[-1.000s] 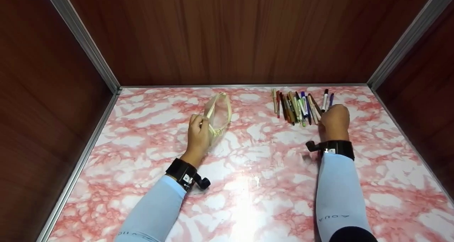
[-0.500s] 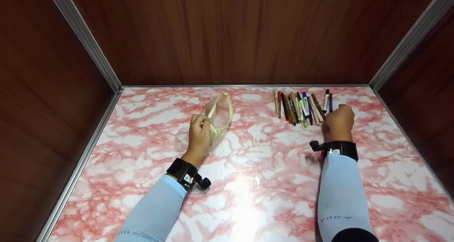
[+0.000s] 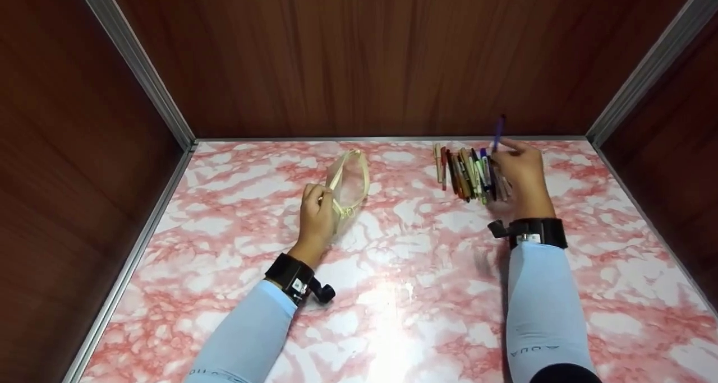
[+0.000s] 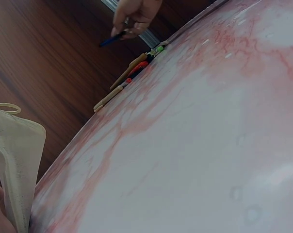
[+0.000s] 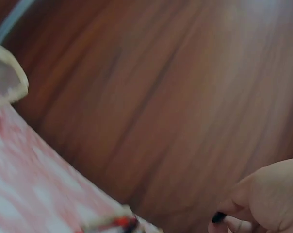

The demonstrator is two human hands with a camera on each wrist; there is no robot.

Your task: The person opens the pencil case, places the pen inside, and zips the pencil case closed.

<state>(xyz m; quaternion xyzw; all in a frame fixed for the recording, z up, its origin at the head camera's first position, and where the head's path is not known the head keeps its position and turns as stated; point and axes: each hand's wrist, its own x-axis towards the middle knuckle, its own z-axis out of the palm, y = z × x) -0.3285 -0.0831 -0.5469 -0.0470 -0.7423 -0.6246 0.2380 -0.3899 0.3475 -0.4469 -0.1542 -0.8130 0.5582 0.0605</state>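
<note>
My left hand grips the near side of a cream mesh zip pouch, thumb and fingers pinching its rim. The pouch's mouth gapes toward the right; in the left wrist view its pale side fills the left edge. Raised off the table, my right hand pinches a blue-purple pen, which points up and away. The left wrist view shows that pen in the fingers too. A row of several pens and markers lies just left of and below my right hand, which covers its right end.
The pink-and-white marbled table ends at a dark wood back wall. More wood panels stand at left and right, with grey metal strips along the corners.
My right hand has picked the blue-purple pen off the table at the row's right end, lifting it up and slightly left. The left hand and pouch have stayed in place.
</note>
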